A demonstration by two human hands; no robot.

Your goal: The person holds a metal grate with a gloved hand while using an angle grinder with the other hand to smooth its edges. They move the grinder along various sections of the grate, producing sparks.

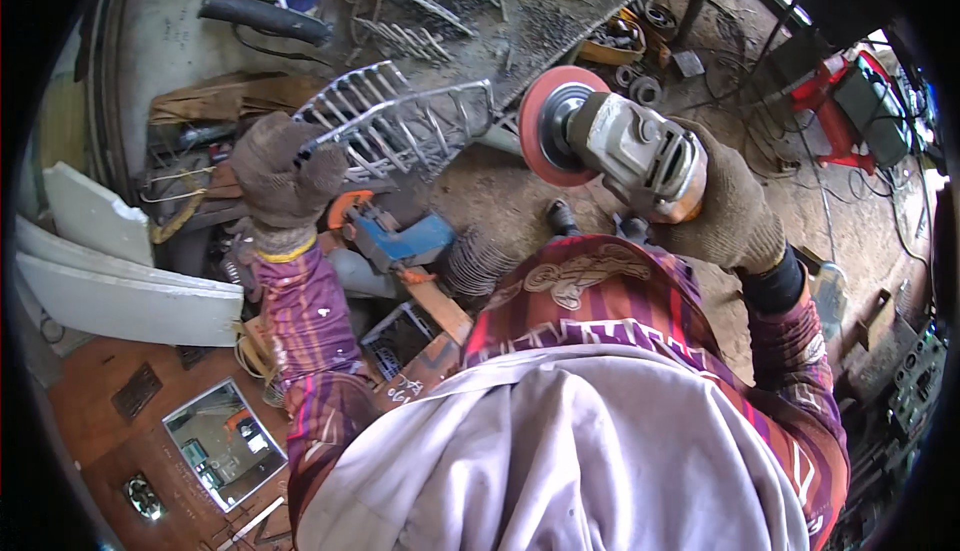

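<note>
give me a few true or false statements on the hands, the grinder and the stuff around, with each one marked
1. The right hand holds the grinder. True.
2. The left hand is bare. False: it wears a brown glove.
3. The grinder's disc is blue. False: it is red.
4. The left hand grips one end of the metal rack. True.
5. The disc is touching the rack. False: a gap shows between them.
6. White panels stand left of the left forearm. True.

Grinder (628, 143) w/ red disc (532, 129), slatted metal rack (400, 106)
</note>
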